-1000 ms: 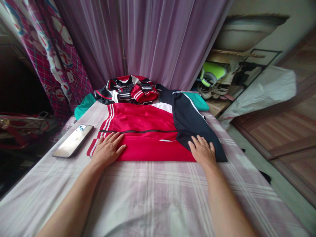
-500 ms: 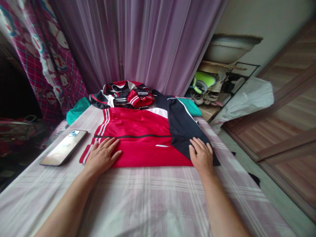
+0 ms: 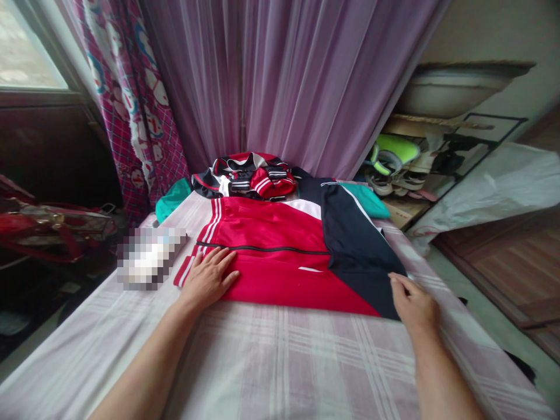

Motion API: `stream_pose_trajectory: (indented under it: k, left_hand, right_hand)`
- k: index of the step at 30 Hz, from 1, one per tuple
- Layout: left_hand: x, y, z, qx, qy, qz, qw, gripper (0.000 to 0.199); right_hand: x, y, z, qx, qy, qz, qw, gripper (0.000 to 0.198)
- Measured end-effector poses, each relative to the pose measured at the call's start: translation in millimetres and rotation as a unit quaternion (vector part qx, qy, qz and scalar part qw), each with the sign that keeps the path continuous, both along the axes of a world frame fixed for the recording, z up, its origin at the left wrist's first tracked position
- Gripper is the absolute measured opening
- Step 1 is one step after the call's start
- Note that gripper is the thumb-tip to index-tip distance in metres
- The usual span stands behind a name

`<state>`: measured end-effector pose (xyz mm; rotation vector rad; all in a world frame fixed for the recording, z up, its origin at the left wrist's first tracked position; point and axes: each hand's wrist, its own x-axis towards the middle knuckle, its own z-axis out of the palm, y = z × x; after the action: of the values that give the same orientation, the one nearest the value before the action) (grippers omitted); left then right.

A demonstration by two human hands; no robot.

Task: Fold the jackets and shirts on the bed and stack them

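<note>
While the left hand (image 3: 210,274) lies flat on the jacket (image 3: 280,233), the right hand (image 3: 415,302) pinches its dark edge.

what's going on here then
Someone has a red and dark jacket laid out on a checked cloth. Their left hand rests flat on its red part; the right hand is curled at the dark edge, though whether it pinches the fabric is hard to tell. More clothes lie bunched behind.

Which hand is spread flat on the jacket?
The left hand, lying over red fabric of the jacket; the right hand is curled at its dark edge.
</note>
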<state>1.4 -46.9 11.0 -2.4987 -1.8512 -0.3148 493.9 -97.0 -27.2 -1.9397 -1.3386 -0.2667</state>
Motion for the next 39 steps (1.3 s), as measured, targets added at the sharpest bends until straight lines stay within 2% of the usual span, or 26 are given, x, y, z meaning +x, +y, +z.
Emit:
stream_pose_trajectory:
  k: [5, 9, 12, 16, 21, 25, 30, 35, 39]
  left_hand:
    - [2, -1, 0.3, 0.0, -0.005, -0.013, 1.0, 0.057]
    - [1, 0, -1.4, 0.015, -0.029, -0.028, 0.999, 0.057]
    - [-8, 4, 0.6, 0.044, -0.08, -0.022, 0.996, 0.054]
    - [-34, 10, 5.1, 0.071, -0.125, 0.056, 0.988, 0.05]
    - [-54, 12, 8.8, 0.039, -0.081, 0.118, 0.989, 0.049]
    - [-50, 11, 16.9, 0.033, -0.048, 0.121, 0.991, 0.047]
    - [-43, 15, 19.1, 0.1, -0.07, 0.12, 0.985, 0.04]
    - [-48, 21, 10.1, 0.04, -0.072, 0.144, 0.986, 0.038]
    - [-42, 16, 11.7, 0.128, -0.117, 0.108, 0.979, 0.041]
  right_hand:
    - [-37, 0, 17, 0.045, -0.086, 0.066, 0.993, 0.042]
    - [-70, 6, 15, 0.009, -0.091, 0.165, 0.982, 0.041]
    - [-77, 11, 4, -0.036, -0.087, 0.197, 0.976, 0.04]
    - [-72, 14, -6, -0.055, -0.072, 0.203, 0.975, 0.039]
    - [-72, 14, -4, -0.059, -0.058, 0.194, 0.977, 0.037]
    - [-73, 14, -1, -0.066, -0.054, 0.186, 0.979, 0.035]
    - [-72, 12, 1, -0.038, -0.056, 0.147, 0.987, 0.033]
    - [-71, 11, -5, -0.064, -0.091, 0.137, 0.984, 0.033]
    - [-71, 11, -2, -0.026, -0.12, 0.153, 0.981, 0.035]
